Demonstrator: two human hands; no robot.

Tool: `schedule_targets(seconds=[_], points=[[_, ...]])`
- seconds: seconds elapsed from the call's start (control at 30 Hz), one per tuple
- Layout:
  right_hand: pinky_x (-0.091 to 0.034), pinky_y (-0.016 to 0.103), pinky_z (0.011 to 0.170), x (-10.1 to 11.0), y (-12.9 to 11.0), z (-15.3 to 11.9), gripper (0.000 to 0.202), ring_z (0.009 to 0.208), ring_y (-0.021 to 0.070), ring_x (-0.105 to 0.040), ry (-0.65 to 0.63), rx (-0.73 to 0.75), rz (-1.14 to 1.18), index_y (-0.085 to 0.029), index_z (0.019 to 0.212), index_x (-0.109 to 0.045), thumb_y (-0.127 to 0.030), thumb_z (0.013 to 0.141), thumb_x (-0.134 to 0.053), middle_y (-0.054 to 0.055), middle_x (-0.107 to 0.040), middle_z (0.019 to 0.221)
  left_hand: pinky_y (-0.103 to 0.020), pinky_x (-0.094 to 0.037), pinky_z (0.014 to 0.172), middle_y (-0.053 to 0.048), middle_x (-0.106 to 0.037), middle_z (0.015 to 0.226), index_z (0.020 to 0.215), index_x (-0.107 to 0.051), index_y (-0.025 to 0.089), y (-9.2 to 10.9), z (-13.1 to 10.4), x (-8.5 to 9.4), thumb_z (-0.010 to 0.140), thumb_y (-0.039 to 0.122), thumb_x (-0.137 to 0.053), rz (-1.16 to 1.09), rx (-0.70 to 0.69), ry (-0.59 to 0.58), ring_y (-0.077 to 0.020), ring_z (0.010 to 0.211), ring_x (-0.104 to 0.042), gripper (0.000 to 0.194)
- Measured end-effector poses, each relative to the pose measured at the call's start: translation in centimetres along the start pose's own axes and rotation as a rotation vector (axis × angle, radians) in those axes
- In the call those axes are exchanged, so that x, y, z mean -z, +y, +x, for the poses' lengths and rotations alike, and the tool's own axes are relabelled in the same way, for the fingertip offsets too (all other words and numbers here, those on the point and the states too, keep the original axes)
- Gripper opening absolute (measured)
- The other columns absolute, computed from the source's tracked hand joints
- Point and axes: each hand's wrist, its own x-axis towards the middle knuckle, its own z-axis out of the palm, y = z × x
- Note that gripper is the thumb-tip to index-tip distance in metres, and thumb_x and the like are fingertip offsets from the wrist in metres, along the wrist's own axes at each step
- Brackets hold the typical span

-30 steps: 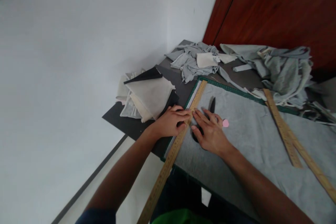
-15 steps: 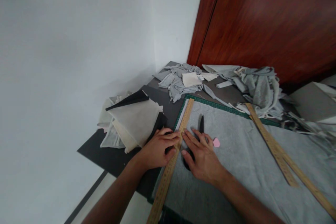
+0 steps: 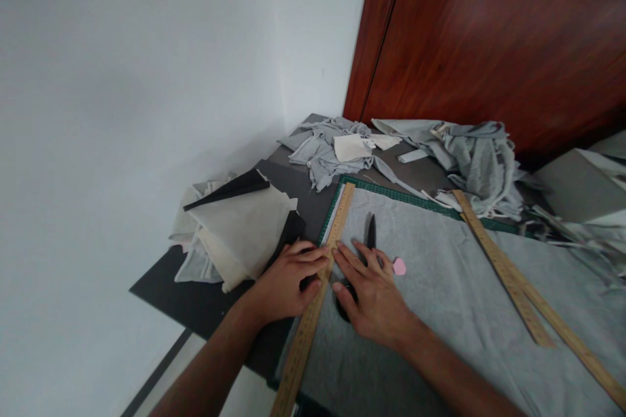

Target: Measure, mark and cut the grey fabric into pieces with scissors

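Observation:
A long wooden ruler [image 3: 302,339] lies along the left edge of a grey fabric sheet [image 3: 440,293]. My left hand [image 3: 286,280] rests at its left side, fingers stretched and the fingertips pressing on the ruler. From the right, my right hand [image 3: 369,293] lies with its fingers spread over the fabric, index and middle fingertips at the ruler's edge. Black scissors [image 3: 372,231] sit beneath my right hand, blade pointing away; the palm and fingers partly hide them. Just right of those fingers lies a small pink piece [image 3: 400,266], perhaps tailor's chalk.
A green cutting mat [image 3: 401,192] shows under the fabric's far edge. Two more wooden rulers [image 3: 503,270] lie crossed at right. Folded cream and black cloth [image 3: 239,221] is stacked at left. Grey scraps [image 3: 317,150] and a cloth heap [image 3: 482,163] lie at the back, near a box [image 3: 577,182].
The whole view has shifted slightly, with things appearing a little further left. Both hands keep nearly the same place on the ruler and fabric.

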Motion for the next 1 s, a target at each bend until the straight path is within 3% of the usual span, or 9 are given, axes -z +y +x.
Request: schedule_targets(seconds=[0.37, 1.0], points=[[-0.030, 0.062, 0.114, -0.29, 0.23, -0.10, 0.059, 0.146, 0.0396, -0.043, 0.027, 0.021, -0.003, -0.027, 0.160, -0.043, -0.039, 0.102, -0.049, 0.006, -0.050, 0.160, -0.056, -0.040, 0.119, -0.006, -0.062, 0.149, 0.137, -0.067, 0.028, 0.16, 0.01, 0.01, 0.087, 0.017, -0.060, 0.008, 0.001, 0.017, -0.0289, 0.138, -0.051, 0.051], [-0.028, 0.061, 0.114, -0.41, 0.61, -0.29, 0.057, 0.146, 0.0393, -0.041, 0.007, 0.020, -0.025, -0.023, 0.157, -0.048, -0.041, 0.103, -0.047, 0.007, -0.051, 0.159, -0.052, -0.040, 0.117, -0.005, -0.062, 0.149, 0.134, -0.068, 0.023, -0.22, 0.09, -0.44, 0.090, 0.018, -0.058, -0.005, -0.058, 0.041, -0.0274, 0.134, -0.051, 0.046]])
